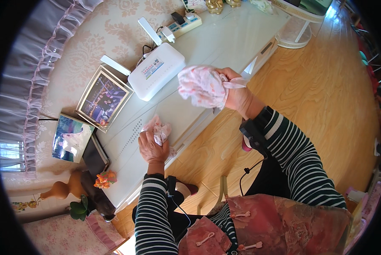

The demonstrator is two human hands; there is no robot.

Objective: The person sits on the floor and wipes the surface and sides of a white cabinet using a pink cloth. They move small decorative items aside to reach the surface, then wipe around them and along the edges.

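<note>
My left hand [154, 148] rests on the white glossy top of a long low cabinet [123, 172]. Bunched in its fingers is a thin pink and white cloth [158, 127], partly covered by the hand. My right hand [236, 91] is raised near the cabinet's front edge. It grips a larger crumpled white cloth with pink spots [203, 86], and a pale strip of it hangs over the back of the hand. The fingertips are hidden behind that fabric. Beyond both hands lies a white Wi-Fi router [157, 71] with two raised antennas.
Against the wall lean a framed photograph [105, 98] and a second photo [72, 137], beside a dark box [95, 153]. An orange figurine [105, 179] and brown gourd [63, 190] stand at the left end. Farther along are a power strip [184, 26] and gold ornaments [214, 6].
</note>
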